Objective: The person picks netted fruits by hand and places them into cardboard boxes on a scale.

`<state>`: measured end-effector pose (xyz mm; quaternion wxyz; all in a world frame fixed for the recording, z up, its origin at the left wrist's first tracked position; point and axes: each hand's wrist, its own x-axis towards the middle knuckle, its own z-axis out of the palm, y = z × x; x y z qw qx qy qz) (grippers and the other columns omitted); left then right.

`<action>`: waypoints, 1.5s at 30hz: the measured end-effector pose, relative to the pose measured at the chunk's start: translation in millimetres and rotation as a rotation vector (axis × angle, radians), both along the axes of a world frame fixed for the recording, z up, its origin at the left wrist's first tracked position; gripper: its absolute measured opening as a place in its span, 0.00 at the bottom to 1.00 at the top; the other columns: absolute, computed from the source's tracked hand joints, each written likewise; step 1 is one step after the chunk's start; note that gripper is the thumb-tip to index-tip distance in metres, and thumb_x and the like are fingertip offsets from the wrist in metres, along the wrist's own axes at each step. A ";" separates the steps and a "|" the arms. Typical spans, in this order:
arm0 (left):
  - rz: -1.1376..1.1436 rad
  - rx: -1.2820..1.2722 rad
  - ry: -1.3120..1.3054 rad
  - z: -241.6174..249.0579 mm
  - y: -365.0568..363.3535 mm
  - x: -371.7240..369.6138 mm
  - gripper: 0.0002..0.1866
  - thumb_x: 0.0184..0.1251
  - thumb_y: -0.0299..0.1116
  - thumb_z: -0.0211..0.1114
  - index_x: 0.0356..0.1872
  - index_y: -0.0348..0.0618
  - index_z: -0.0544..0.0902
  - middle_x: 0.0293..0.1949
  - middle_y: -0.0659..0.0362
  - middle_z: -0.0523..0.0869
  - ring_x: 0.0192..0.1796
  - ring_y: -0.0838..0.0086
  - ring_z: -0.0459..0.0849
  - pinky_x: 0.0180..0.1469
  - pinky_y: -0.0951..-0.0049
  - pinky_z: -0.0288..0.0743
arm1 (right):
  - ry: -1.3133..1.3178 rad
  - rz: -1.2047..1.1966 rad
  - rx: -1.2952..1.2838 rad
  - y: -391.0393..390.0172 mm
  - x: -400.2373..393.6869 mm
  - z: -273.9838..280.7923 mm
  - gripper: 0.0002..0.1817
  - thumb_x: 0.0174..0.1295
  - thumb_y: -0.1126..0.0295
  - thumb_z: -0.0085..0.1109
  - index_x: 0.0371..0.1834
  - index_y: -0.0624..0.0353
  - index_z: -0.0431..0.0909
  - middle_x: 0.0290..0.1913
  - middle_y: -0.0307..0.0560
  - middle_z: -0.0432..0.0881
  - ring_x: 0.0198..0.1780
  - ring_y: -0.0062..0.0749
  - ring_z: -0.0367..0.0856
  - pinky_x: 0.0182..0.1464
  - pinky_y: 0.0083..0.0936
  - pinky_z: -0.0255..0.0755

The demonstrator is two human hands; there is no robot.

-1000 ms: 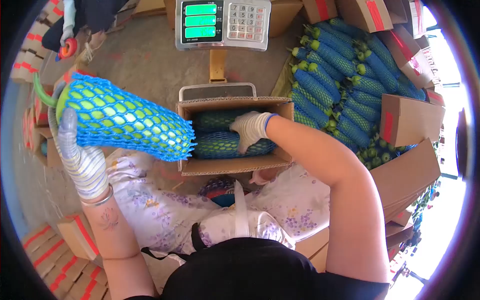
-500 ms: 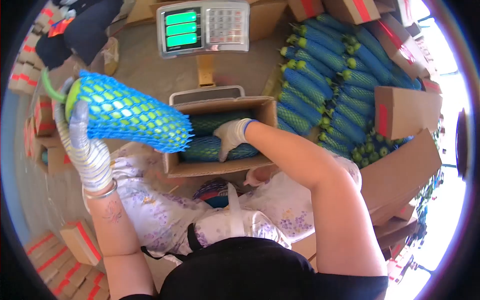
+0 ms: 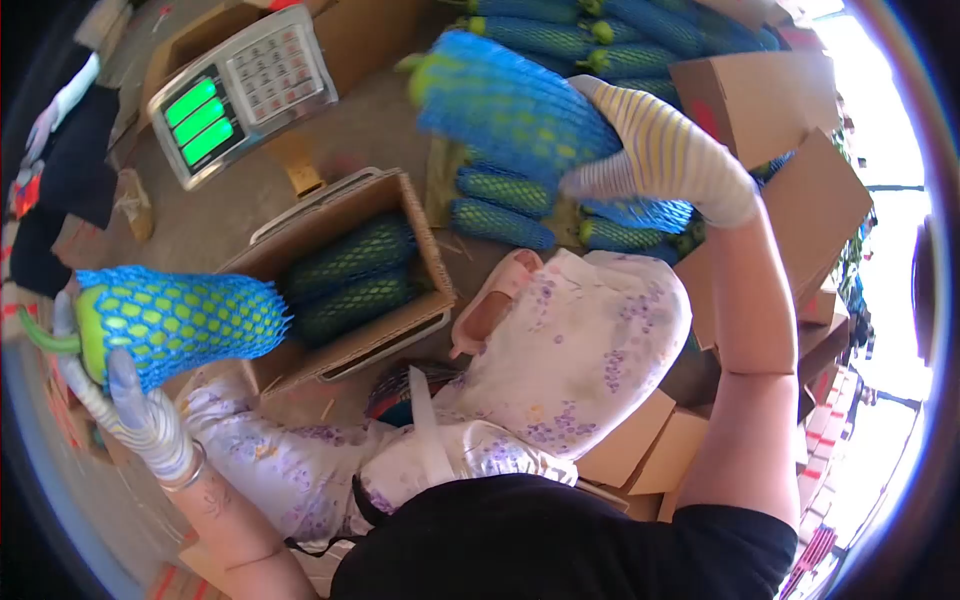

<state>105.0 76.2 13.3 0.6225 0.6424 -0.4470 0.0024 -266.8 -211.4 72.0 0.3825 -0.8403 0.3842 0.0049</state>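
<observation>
While the left hand (image 3: 152,428) grips a netted gourd (image 3: 190,322) at its stem end, long axis pointing towards the box (image 3: 428,238), the right hand (image 3: 672,150), farther from that box, clasps a second gourd (image 3: 510,105) to its right

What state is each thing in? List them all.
Left hand, gloved, gripping
Left hand's gourd, netted, stem bare
Right hand, gloved, gripping
Right hand's gourd, netted, blurred
Carton, open
Boxed gourds, netted, side by side
Scale display, lit, digits unreadable
Background gourds, netted, in rows
</observation>
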 end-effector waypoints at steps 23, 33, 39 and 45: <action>-0.768 1.102 -0.648 -42.3 -135.4 -132.6 0.42 0.39 0.34 0.73 0.64 0.41 0.73 0.57 0.43 0.75 0.57 0.45 0.76 0.61 0.55 0.71 | -0.147 -0.714 -0.422 57.3 -156.5 -284.2 0.33 0.54 0.64 0.67 0.64 0.61 0.70 0.60 0.62 0.75 0.59 0.60 0.73 0.62 0.48 0.69; -0.834 1.143 -0.688 -53.1 -123.3 -131.0 0.41 0.39 0.37 0.73 0.62 0.38 0.73 0.53 0.42 0.75 0.52 0.45 0.76 0.56 0.54 0.72 | -0.101 -2.077 -0.045 134.6 -317.2 -368.1 0.44 0.53 0.66 0.73 0.70 0.70 0.60 0.66 0.61 0.72 0.64 0.49 0.73 0.67 0.34 0.67; -0.988 1.270 -0.727 -37.8 -137.7 -140.6 0.39 0.37 0.36 0.74 0.59 0.38 0.74 0.49 0.43 0.76 0.49 0.46 0.77 0.52 0.54 0.74 | -0.109 -2.051 0.170 140.9 -328.0 -362.3 0.50 0.50 0.61 0.75 0.73 0.67 0.55 0.65 0.60 0.73 0.62 0.51 0.77 0.65 0.38 0.73; -0.937 1.069 -0.366 -105.0 -104.6 -109.9 0.49 0.35 0.36 0.79 0.67 0.39 0.67 0.58 0.45 0.74 0.58 0.49 0.76 0.61 0.58 0.71 | -1.026 -1.725 0.868 218.0 -341.9 -250.5 0.28 0.63 0.59 0.61 0.61 0.67 0.71 0.51 0.58 0.82 0.48 0.44 0.84 0.53 0.39 0.80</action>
